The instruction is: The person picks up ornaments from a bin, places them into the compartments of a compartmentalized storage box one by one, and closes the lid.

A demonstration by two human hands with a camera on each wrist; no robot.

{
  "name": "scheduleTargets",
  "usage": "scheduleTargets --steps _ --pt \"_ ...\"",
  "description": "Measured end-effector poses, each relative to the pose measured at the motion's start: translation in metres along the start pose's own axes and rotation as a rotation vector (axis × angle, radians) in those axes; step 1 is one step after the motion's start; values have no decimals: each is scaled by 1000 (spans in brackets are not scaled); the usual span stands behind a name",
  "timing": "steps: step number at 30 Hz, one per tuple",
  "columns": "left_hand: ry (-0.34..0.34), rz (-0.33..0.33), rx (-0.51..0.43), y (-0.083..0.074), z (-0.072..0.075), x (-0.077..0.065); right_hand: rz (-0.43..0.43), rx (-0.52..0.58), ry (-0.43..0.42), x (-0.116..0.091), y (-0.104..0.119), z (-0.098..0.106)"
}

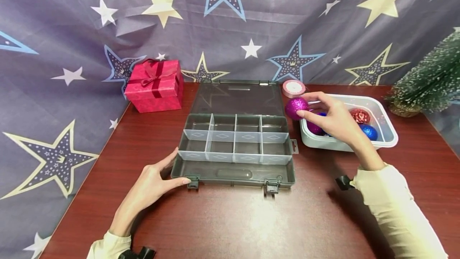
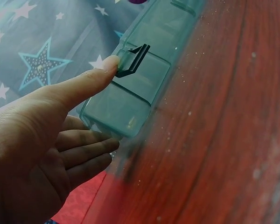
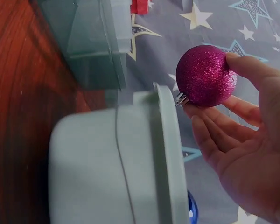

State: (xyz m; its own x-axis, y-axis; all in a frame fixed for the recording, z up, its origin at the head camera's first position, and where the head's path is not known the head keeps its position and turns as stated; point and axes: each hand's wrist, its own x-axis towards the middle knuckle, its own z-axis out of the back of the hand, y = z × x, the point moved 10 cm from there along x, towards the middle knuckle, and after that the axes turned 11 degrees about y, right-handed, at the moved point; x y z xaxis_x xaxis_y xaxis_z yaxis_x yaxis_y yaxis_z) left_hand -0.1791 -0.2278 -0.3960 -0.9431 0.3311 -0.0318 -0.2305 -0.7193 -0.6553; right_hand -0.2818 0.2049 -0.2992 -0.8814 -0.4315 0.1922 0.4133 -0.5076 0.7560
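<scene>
My right hand (image 1: 334, 119) pinches a magenta glitter Christmas bauble (image 1: 296, 108) between thumb and fingers, just above the left rim of a white plastic tub (image 1: 386, 139). In the right wrist view the bauble (image 3: 205, 76) shows its silver cap pointing down toward the tub's rim. At the middle of the table lies a transparent grey compartment box (image 1: 233, 174), its lid (image 1: 237, 97) folded back and its visible compartments bare. My left hand (image 1: 151, 183) rests at the box's front left corner, thumb on the left latch (image 1: 193, 182), straight fingers along the side, as the left wrist view shows.
More baubles lie in the tub, among them a red one (image 1: 360, 116) and a blue one (image 1: 369, 132). A pink ribbon roll (image 1: 293, 88) stands behind it. A red gift box (image 1: 155, 87) sits back left, a small frosted tree (image 1: 427, 77) at right. A star-patterned cloth (image 1: 230, 31) hangs behind.
</scene>
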Motion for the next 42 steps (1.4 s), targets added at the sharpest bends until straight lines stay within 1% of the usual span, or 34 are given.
scheduleTargets --steps 7,10,13,18,22,27,32,35,42 --pt "-2 -4 1 0 0 0 11 -49 64 15 2 -22" --pt "-6 -7 5 -1 0 0 -4 -67 89 19 0 -29" --pt "-5 -7 5 -2 0 0 -15 -56 113 24 -2 -37" --pt "1 -2 4 -1 0 -1 -30 -47 141 31 -4 -45" --pt "5 4 7 -1 0 -1 -38 -61 153 33 -4 -47" --pt "2 -1 11 -2 0 0 -31 -65 139 29 -2 -40" --pt "1 0 9 -1 0 0 -38 -89 75 20 0 -23" --pt "5 7 8 -1 0 0 -68 -96 44 13 -4 -12" --pt "12 15 1 0 0 0 -134 -114 16 -8 -17 13"
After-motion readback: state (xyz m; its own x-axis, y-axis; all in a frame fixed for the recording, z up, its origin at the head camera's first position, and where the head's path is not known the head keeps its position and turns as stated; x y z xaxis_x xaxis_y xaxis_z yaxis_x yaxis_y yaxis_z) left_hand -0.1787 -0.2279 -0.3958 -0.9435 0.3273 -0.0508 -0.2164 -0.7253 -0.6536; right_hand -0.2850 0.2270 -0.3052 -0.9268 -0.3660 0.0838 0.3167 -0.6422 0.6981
